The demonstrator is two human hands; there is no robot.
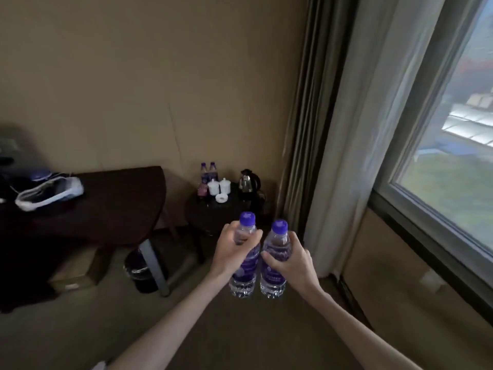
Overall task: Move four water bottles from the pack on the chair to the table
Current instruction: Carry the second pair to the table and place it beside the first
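I hold two clear water bottles with purple caps and purple labels upright in front of me, above the carpet. My left hand (234,249) grips the left bottle (243,279) around its upper half. Around the neck of the right bottle (274,276) is my right hand (289,259). The two bottles are side by side, almost touching. Beyond them stands a small round dark table (213,212). Two more purple-capped bottles (208,170) stand at its back. The pack and the chair are not in view.
The round table also carries white lidded cups (218,186), a white ring-shaped dish (222,198) and a metal kettle (249,182). A dark desk (112,198) with a plastic bag (49,192) stands at left, a black bin (141,273) under it. Curtains (333,145) and a window (453,124) at right.
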